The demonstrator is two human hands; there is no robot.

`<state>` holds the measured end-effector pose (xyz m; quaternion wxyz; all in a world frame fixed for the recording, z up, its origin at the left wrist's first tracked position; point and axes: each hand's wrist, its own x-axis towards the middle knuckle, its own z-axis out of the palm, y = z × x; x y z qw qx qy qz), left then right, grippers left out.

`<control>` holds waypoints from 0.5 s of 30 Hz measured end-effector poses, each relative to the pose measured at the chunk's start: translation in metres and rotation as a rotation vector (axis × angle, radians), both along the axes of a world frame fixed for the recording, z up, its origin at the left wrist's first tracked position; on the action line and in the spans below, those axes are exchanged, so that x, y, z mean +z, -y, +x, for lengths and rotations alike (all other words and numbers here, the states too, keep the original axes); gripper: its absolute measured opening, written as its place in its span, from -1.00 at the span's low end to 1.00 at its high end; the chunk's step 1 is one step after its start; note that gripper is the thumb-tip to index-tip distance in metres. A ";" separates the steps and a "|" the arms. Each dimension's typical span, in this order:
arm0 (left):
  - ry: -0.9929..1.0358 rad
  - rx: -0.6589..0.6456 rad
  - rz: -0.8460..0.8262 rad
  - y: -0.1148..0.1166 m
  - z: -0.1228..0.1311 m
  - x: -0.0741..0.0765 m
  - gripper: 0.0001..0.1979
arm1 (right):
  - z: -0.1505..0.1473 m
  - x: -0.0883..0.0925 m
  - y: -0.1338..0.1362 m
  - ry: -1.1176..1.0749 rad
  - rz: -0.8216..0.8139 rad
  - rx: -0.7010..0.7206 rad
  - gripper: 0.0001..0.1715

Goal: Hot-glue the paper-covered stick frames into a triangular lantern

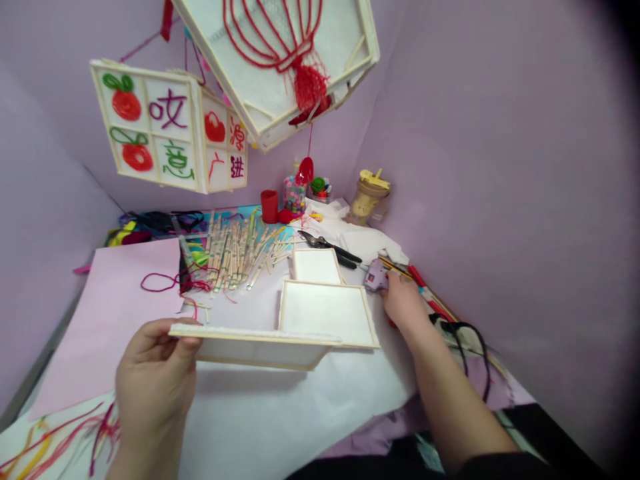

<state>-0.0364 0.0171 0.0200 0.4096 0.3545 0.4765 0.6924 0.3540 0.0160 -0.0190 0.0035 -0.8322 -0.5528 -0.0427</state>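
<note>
Between the thumb and fingers of my left hand (159, 373) is the left end of a wood-edged white panel (260, 350), tilted and held above the table. Farther right, my right hand (404, 300) is closed around a light purple hot glue gun (376, 275), whose nozzle points left. Behind the held panel, a larger white framed panel (325, 310) lies on the table, and a smaller one (316, 265) lies just beyond it. Black-handled pruning shears (333, 248) rest beside the small panel.
Thin sticks (235, 250) are heaped at the back. A pink sheet (115, 300) covers the left side. Decorated lanterns (150, 133) hang overhead. A red cup (269, 207) and a yellow-lidded cup (369, 197) stand at the back. Black cords (473, 340) curve at the right.
</note>
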 end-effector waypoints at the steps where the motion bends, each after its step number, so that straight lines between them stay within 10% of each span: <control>1: 0.001 0.001 0.001 0.000 -0.001 0.000 -0.65 | 0.001 -0.001 0.000 0.001 -0.002 0.005 -0.53; 8: 0.031 -0.025 -0.006 -0.001 -0.002 -0.001 -0.60 | -0.022 0.028 -0.001 -0.265 0.192 0.285 -0.72; 15: -0.037 -0.167 0.035 0.004 0.008 0.002 -0.63 | -0.071 0.040 -0.043 -0.446 -0.117 0.569 -0.78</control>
